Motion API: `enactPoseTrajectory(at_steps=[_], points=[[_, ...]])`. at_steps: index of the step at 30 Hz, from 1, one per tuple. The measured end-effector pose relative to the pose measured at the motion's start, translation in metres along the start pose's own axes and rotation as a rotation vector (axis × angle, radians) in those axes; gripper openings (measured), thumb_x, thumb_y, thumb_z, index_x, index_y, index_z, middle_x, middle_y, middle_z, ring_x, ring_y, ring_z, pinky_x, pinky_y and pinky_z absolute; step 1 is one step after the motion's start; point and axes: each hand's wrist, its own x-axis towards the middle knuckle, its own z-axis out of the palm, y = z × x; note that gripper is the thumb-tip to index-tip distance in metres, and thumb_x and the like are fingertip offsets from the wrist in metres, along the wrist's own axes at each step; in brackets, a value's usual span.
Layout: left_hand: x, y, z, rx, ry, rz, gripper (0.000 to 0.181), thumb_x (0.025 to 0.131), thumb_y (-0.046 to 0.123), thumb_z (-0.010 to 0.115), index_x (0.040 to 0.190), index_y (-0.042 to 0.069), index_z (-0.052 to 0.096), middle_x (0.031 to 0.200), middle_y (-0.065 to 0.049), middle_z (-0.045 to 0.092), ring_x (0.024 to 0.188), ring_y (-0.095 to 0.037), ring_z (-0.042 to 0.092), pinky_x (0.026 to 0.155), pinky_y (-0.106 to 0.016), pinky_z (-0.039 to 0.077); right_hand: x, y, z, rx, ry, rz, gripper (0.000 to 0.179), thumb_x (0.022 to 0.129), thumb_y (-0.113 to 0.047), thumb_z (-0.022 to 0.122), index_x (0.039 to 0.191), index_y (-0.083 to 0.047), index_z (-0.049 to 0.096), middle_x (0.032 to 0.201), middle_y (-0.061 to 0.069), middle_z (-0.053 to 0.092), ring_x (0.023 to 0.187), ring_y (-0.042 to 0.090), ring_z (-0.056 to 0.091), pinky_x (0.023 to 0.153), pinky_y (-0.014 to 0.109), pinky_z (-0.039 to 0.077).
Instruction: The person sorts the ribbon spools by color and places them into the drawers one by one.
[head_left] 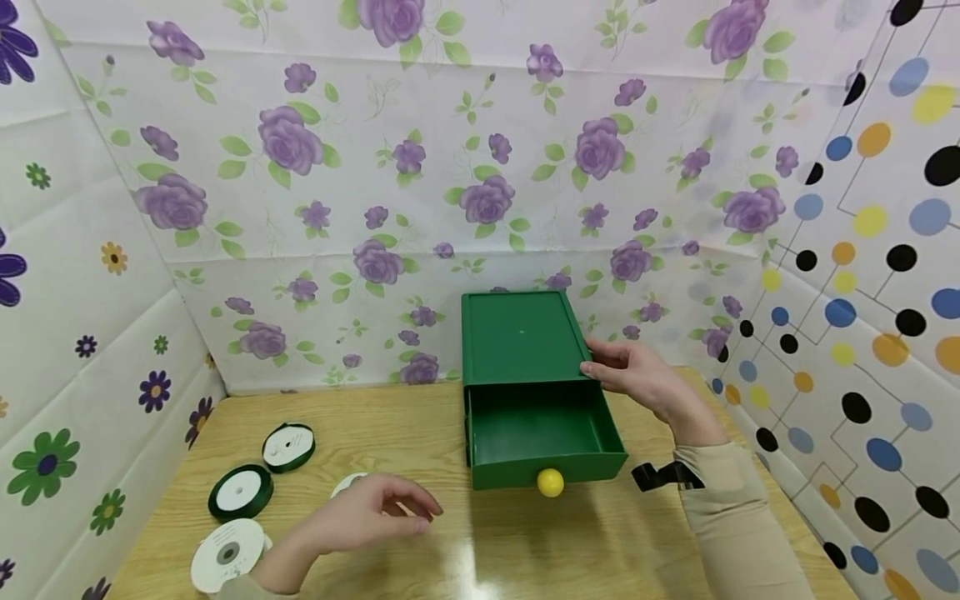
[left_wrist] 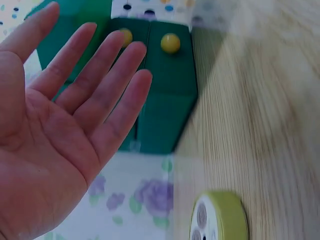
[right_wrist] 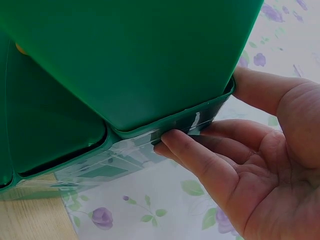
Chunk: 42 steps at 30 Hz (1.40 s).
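A green drawer cabinet (head_left: 521, 337) stands on the table with its top drawer (head_left: 547, 472) pulled out; the part of the drawer's inside that shows holds nothing. A yellow knob (head_left: 551, 482) sits on the drawer front. My right hand (head_left: 637, 379) grips the cabinet's right side near the front edge, thumb and fingers (right_wrist: 200, 162) spread along its rim. My left hand (head_left: 367, 512) hovers left of the drawer, fingers extended and holding nothing. Two lower drawer fronts with yellow knobs (left_wrist: 170, 43) show in the left wrist view.
At the left lie ribbon spools: a green one (head_left: 288, 447), a darker green one (head_left: 240, 492) and a white-faced one (head_left: 225, 554). A yellow-green ribbon spool (left_wrist: 230, 217) is near the left hand. Patterned cloth walls (head_left: 487, 167) enclose the wooden table (head_left: 390, 425).
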Motion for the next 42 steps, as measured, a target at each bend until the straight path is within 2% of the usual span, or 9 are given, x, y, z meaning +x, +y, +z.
enactPoseTrajectory(at_steps=[4, 9, 12, 16, 19, 23, 27, 34, 42], points=[[-0.008, -0.007, -0.011, 0.085, 0.121, -0.01, 0.024, 0.107, 0.019, 0.07, 0.13, 0.017, 0.076, 0.126, 0.0, 0.075, 0.115, -0.019, 0.071, 0.093, -0.035, 0.06, 0.0, 0.0, 0.0, 0.001, 0.0, -0.002, 0.078, 0.108, -0.034, 0.068, 0.168, -0.001, 0.029, 0.173, 0.023, 0.026, 0.151, 0.043, 0.04, 0.116, 0.051, 0.045], [-0.018, -0.014, -0.02, 0.176, 0.24, -0.004, 0.035, 0.103, 0.025, 0.076, 0.138, 0.021, 0.071, 0.137, 0.0, 0.07, 0.125, -0.019, 0.066, 0.099, -0.046, 0.059, -0.001, 0.0, 0.0, -0.007, 0.008, 0.001, 0.078, 0.108, -0.035, 0.068, 0.168, -0.004, 0.03, 0.172, 0.022, 0.028, 0.15, 0.043, 0.042, 0.115, 0.051, 0.046], [-0.025, -0.015, -0.022, 0.254, 0.291, -0.007, 0.046, 0.1, 0.031, 0.079, 0.143, 0.022, 0.067, 0.145, -0.003, 0.066, 0.132, -0.028, 0.062, 0.101, -0.055, 0.056, -0.001, 0.0, 0.0, -0.009, 0.006, -0.003, 0.078, 0.108, -0.036, 0.068, 0.168, -0.004, 0.029, 0.172, 0.023, 0.029, 0.15, 0.043, 0.042, 0.115, 0.051, 0.046], [-0.033, -0.018, -0.025, 0.334, 0.331, -0.018, 0.058, 0.098, 0.037, 0.082, 0.15, 0.02, 0.062, 0.156, -0.014, 0.057, 0.14, -0.045, 0.053, 0.098, -0.068, 0.054, -0.002, 0.0, 0.0, -0.006, 0.003, -0.002, 0.078, 0.108, -0.035, 0.068, 0.168, -0.003, 0.029, 0.172, 0.023, 0.028, 0.151, 0.043, 0.042, 0.115, 0.05, 0.046], [-0.036, -0.021, -0.027, 0.355, 0.345, -0.046, 0.061, 0.096, 0.037, 0.083, 0.15, 0.018, 0.062, 0.16, -0.019, 0.05, 0.143, -0.052, 0.046, 0.095, -0.069, 0.055, -0.002, 0.0, 0.0, -0.002, 0.004, 0.004, 0.077, 0.108, -0.033, 0.068, 0.168, -0.002, 0.029, 0.172, 0.023, 0.027, 0.151, 0.043, 0.042, 0.115, 0.049, 0.046], [-0.04, -0.024, -0.03, 0.38, 0.351, -0.1, 0.059, 0.095, 0.028, 0.086, 0.147, 0.017, 0.062, 0.163, -0.021, 0.045, 0.144, -0.054, 0.044, 0.091, -0.059, 0.06, -0.002, -0.001, 0.0, -0.003, 0.003, 0.006, 0.077, 0.108, -0.033, 0.068, 0.168, -0.001, 0.029, 0.173, 0.024, 0.026, 0.151, 0.043, 0.041, 0.115, 0.049, 0.046], [-0.043, -0.028, -0.033, 0.475, 0.351, -0.142, 0.064, 0.091, 0.021, 0.089, 0.149, 0.014, 0.061, 0.164, -0.023, 0.043, 0.144, -0.053, 0.044, 0.093, -0.055, 0.06, -0.001, -0.001, 0.001, -0.007, 0.0, 0.004, 0.078, 0.109, -0.033, 0.067, 0.168, -0.001, 0.029, 0.173, 0.024, 0.025, 0.152, 0.044, 0.04, 0.115, 0.049, 0.046], [-0.047, -0.035, -0.037, 0.613, 0.336, -0.196, 0.077, 0.084, 0.025, 0.095, 0.15, 0.009, 0.06, 0.16, -0.022, 0.046, 0.145, -0.05, 0.045, 0.104, -0.061, 0.051, -0.001, 0.001, 0.001, -0.005, -0.008, 0.002, 0.078, 0.11, -0.034, 0.066, 0.168, 0.0, 0.026, 0.173, 0.025, 0.024, 0.152, 0.045, 0.038, 0.116, 0.05, 0.044], [-0.05, -0.039, -0.039, 0.625, 0.313, -0.234, 0.09, 0.075, 0.031, 0.101, 0.149, 0.002, 0.058, 0.152, -0.024, 0.052, 0.14, -0.052, 0.047, 0.105, -0.066, 0.049, -0.001, 0.001, 0.001, -0.004, -0.011, -0.012, 0.077, 0.11, -0.033, 0.065, 0.168, 0.0, 0.027, 0.173, 0.026, 0.025, 0.153, 0.045, 0.038, 0.116, 0.05, 0.045]])
